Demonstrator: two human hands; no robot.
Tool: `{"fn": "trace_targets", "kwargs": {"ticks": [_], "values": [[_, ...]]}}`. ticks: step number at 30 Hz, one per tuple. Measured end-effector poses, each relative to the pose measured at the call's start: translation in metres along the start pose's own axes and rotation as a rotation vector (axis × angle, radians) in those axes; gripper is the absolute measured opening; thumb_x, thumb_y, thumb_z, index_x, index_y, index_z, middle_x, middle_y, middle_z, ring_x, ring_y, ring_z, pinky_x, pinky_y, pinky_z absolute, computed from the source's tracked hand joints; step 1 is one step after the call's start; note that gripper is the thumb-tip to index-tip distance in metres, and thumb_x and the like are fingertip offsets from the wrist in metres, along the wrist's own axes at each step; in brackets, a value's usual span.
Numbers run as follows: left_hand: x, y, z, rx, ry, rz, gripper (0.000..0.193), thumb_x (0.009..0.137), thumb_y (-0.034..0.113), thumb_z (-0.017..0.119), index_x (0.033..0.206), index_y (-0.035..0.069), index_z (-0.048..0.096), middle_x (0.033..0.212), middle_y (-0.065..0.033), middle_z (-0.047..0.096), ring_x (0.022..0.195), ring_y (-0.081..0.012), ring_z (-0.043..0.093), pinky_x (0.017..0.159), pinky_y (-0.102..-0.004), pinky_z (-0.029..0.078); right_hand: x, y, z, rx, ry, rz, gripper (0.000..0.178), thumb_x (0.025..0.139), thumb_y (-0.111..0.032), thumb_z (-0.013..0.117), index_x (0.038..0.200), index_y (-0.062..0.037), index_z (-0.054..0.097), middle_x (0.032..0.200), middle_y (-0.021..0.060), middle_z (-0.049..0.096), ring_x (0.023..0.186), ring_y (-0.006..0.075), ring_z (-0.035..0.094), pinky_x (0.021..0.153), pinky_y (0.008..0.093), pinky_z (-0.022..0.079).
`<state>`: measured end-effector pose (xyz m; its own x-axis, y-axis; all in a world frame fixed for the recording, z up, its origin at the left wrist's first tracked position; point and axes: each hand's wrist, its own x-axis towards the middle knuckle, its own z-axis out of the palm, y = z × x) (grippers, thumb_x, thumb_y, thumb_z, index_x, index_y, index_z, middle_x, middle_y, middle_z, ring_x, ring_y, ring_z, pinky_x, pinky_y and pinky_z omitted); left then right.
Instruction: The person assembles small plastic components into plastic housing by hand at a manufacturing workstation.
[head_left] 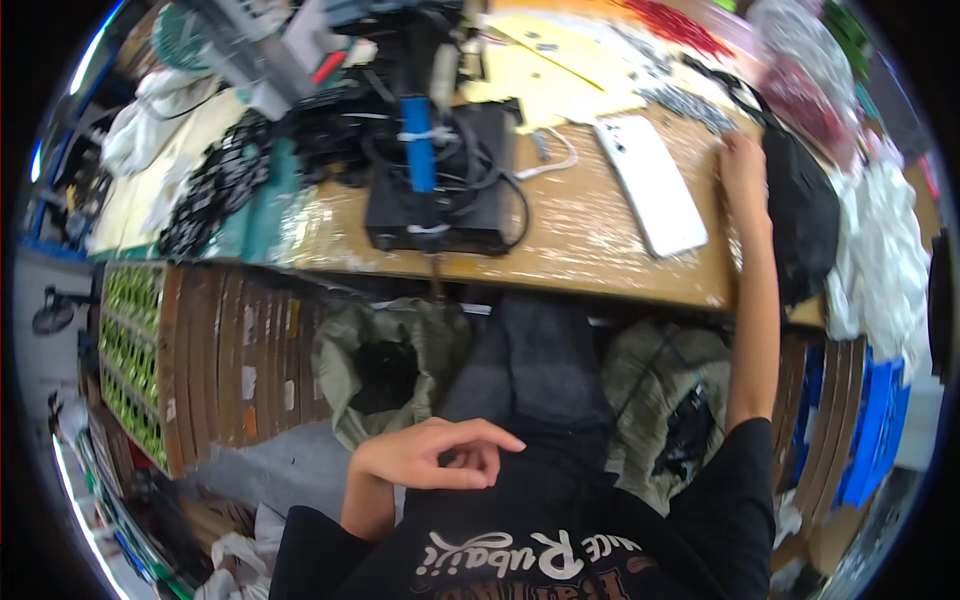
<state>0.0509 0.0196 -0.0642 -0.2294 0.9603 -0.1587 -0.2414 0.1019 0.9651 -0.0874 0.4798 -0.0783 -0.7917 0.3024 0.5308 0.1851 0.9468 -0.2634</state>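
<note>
My left hand [435, 455] is in front of my body, above my lap. Its index finger stretches out, the other fingers curl loosely, and nothing shows between them. On the right of the table [560, 240], my right hand [743, 165] has its fingers bent together, pointing down; whatever they may hold is hidden. Right beside that hand lies a black bag [800, 205] with a strap. A pile of small grey pieces [695, 105] lies just beyond the fingers. To the hand's left is a white smartphone [655, 185], camera side up.
A black box-shaped device [440, 215] with coiled cable and an upright blue part [417, 145] stands mid-table. Black parts [220, 185] are heaped at left, yellow sheets [550, 70] behind. Two open sacks [340, 360] flank my legs; stacked cartons [240, 350] stand left.
</note>
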Motion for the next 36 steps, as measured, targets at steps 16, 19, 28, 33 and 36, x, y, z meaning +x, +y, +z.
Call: {"fn": "trace_targets", "kwargs": {"ticks": [16,19,28,33,36], "values": [[-0.015,0.095,-0.251,0.921,1.334,0.254,0.022,0.081,0.015,0.056,0.1,0.005,0.05,0.076,-0.0031,0.059,0.061,-0.0118,0.053,0.056,-0.026,0.043,0.002,-0.021,-0.015,-0.118,-0.285,0.04,0.019,0.069,0.006,0.041,0.084,0.0014,0.053,0.076,0.0229,0.055,0.077,0.0381,0.053,0.069,0.0437,0.041],[0.02,0.111,-0.272,1.472,1.257,0.199,0.024,0.081,0.022,0.055,0.099,0.005,0.051,0.076,-0.0083,0.058,0.064,-0.0208,0.054,0.054,-0.0295,0.043,-0.018,-0.02,-0.01,-0.031,-0.103,0.073,0.022,0.071,0.005,0.042,0.087,-0.0002,0.056,0.084,0.0215,0.053,0.081,0.0379,0.051,0.072,0.0414,0.04],[0.085,0.13,-0.314,1.764,0.744,-0.409,0.027,0.065,0.03,0.057,0.064,0.003,0.061,0.063,-0.0141,0.058,0.069,-0.0315,0.057,0.066,-0.0424,0.045,-0.021,-0.019,-0.002,0.253,0.222,-0.111,0.02,0.07,0.009,0.044,0.086,0.0018,0.054,0.083,0.0178,0.051,0.077,0.0338,0.051,0.068,0.0388,0.04],[0.025,0.084,-0.391,2.003,0.915,0.098,0.013,0.068,0.018,0.052,0.072,0.01,0.062,0.07,-0.0107,0.061,0.068,-0.0316,0.059,0.058,-0.0394,0.046,-0.015,-0.029,0.006,0.514,0.28,-0.021,0.014,0.069,0.008,0.053,0.081,0.0008,0.053,0.076,0.0139,0.051,0.069,0.028,0.053,0.062,0.0345,0.042],[0.042,0.108,-0.343,1.737,1.125,-0.156,0.02,0.07,0.017,0.053,0.084,0.004,0.059,0.081,-0.018,0.06,0.078,-0.0359,0.057,0.066,-0.0418,0.045,-0.025,-0.018,0.002,0.525,0.284,0.018,0.012,0.068,0.006,0.057,0.076,0.0003,0.052,0.073,0.0116,0.051,0.063,0.0232,0.054,0.057,0.0298,0.045]]}}
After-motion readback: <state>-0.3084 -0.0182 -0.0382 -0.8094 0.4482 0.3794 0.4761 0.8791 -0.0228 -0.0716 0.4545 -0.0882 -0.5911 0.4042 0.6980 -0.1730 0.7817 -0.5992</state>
